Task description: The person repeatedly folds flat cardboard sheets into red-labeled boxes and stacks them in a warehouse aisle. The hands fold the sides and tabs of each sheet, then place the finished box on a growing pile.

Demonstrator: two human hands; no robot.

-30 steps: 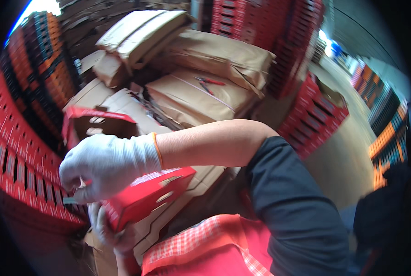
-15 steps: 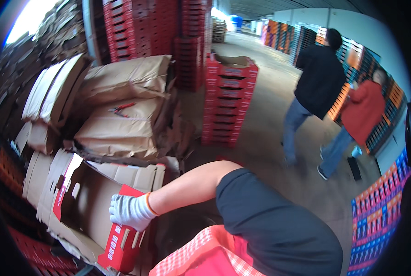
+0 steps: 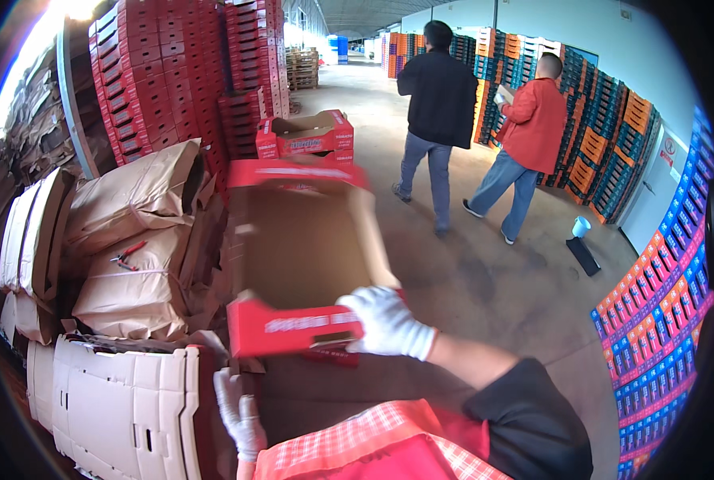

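My right hand [image 3: 393, 324], in a white knit glove, grips the near right corner of an open red cardboard tray box [image 3: 301, 324]. The box is held in the air, and its plain brown inside faces me. Down at the lower middle, my left hand [image 3: 241, 416], also gloved, has its fingers stretched out and holds nothing. It is beside the right edge of a stack of flat cardboard blanks [image 3: 125, 400]. Behind the held box stands a stack of similar red boxes [image 3: 305, 144], its lower part mostly hidden.
Paper-wrapped bundles [image 3: 133, 272] lie at left, with red-handled pliers [image 3: 129, 254] on top. Tall red box stacks [image 3: 161, 80] rise behind them. Two people [image 3: 441, 104] stand ahead near orange and green crates [image 3: 605, 152]. Blue and pink boxes [image 3: 661, 320] line the right.
My right hand has lifted the red box off the flat blanks and moved it right and forward. My left hand has come into view. The view has turned to the right.
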